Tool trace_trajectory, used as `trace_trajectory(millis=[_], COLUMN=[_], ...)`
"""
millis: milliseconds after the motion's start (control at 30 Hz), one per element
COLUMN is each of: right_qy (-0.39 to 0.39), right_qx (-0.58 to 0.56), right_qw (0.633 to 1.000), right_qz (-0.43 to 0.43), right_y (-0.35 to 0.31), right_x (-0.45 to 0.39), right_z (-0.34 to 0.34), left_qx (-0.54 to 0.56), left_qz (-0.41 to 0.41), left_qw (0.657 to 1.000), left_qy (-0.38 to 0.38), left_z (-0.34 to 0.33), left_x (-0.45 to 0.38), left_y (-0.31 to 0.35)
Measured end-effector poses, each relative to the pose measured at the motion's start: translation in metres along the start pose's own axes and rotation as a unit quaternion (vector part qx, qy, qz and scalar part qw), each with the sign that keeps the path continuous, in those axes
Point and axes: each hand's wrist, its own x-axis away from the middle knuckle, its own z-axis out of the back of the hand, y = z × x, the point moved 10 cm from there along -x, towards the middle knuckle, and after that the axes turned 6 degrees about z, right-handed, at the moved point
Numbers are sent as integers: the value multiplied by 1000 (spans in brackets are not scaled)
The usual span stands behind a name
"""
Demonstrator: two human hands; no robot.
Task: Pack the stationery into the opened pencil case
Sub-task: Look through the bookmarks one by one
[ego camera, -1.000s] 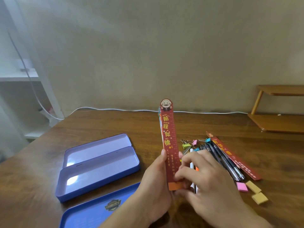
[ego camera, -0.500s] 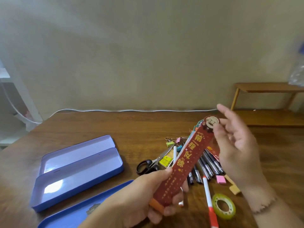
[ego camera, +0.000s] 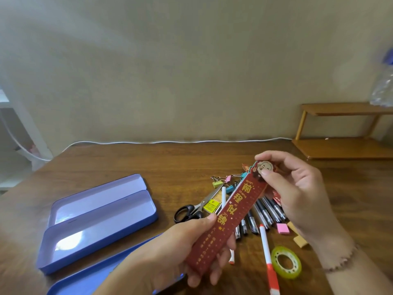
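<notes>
A red ruler [ego camera: 231, 216] with gold characters and a cartoon head at its top is held tilted above the desk. My left hand [ego camera: 180, 250] grips its lower end. My right hand [ego camera: 297, 188] pinches the cartoon head end. The open blue pencil case [ego camera: 102, 222] lies at the left, its tray and lid showing empty. Under the ruler lies a pile: scissors [ego camera: 191, 209], several dark pens [ego camera: 263, 213], binder clips [ego camera: 221, 180], a white marker with a red cap [ego camera: 266, 252], a green tape roll [ego camera: 287, 262], and pink and tan erasers [ego camera: 282, 228].
A second blue tin lid [ego camera: 89, 279] lies at the near left edge. A white cable [ego camera: 170, 142] runs along the back of the wooden desk [ego camera: 148, 162]. A small wooden shelf [ego camera: 344, 145] stands at the back right.
The ruler has tipped from upright to leaning right. My right hand left its lower end and closed on the cartoon head at the top. The view has shifted right.
</notes>
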Motion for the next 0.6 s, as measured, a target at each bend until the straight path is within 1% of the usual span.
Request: trace_trajectory(millis=[33, 67, 100, 133, 167, 200, 233, 267, 300, 333, 367, 433, 533, 600], right_qy=[-4, 11, 44, 86, 112, 105, 71, 26, -16, -48, -71, -80, -58, -58], right_qx=[1, 9, 38, 103, 205, 330, 436, 503, 533, 541, 543, 552, 571, 570], right_qw=[1000, 1000, 998, 990, 970, 932, 882, 836, 804, 786, 776, 768, 761, 758], right_qz=[2, -2, -16, -37, -67, -112, -165, -218, -262, -294, -312, -314, -304, -310], right_y=[-4, -2, 2, 9, 20, 32, 48, 64, 79, 91, 98, 103, 100, 103], right_x=[-2, -6, -9, -11, -12, -13, -10, -7, -2, 3, 6, 7, 5, 6], right_z=[2, 11, 25, 43, 61, 74, 83, 86, 86, 83, 79, 75, 75, 77], left_qx=[9, 28, 54, 84, 117, 149, 174, 192, 203, 211, 216, 226, 243, 246], left_qz=[-9, -19, -34, -52, -72, -91, -106, -116, -121, -122, -121, -113, -93, -83], left_qw=[1000, 999, 997, 994, 989, 983, 977, 972, 969, 966, 965, 963, 961, 962], left_qy=[8, 19, 32, 44, 53, 59, 65, 71, 76, 81, 88, 97, 93, 87], left_z=[3, 6, 10, 14, 18, 22, 25, 28, 30, 31, 32, 34, 32, 31], left_x=[0, 1, 2, 3, 4, 5, 5, 6, 5, 5, 5, 3, 1, 0], left_y=[2, 4, 8, 12, 16, 20, 24, 25, 26, 25, 24, 20, 15, 13])
